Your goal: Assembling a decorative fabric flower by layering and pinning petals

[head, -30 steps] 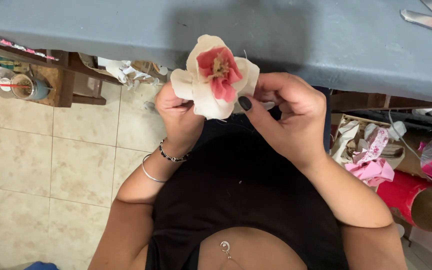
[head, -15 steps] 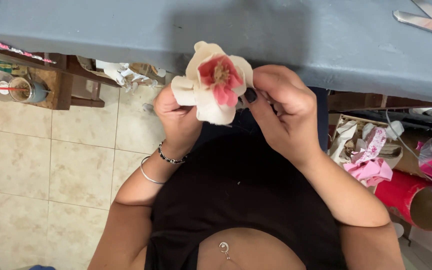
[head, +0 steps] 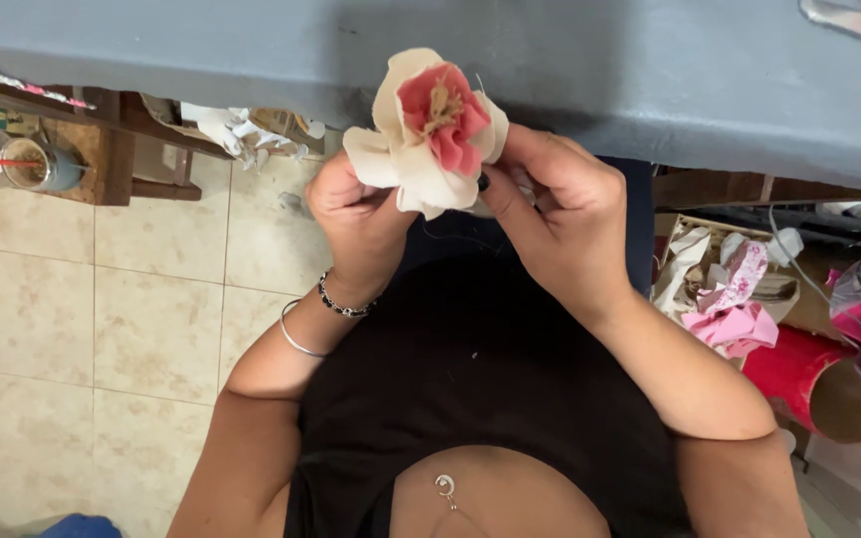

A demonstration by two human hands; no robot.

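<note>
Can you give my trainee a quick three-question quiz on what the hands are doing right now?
1. True or false: the left hand and right hand both hold the fabric flower.
2. What colour is the flower's centre: A blue, B pink-red, C green?
3. Which wrist carries the bracelets?

Key: 1 true. 2 B. 3 the left wrist.
</note>
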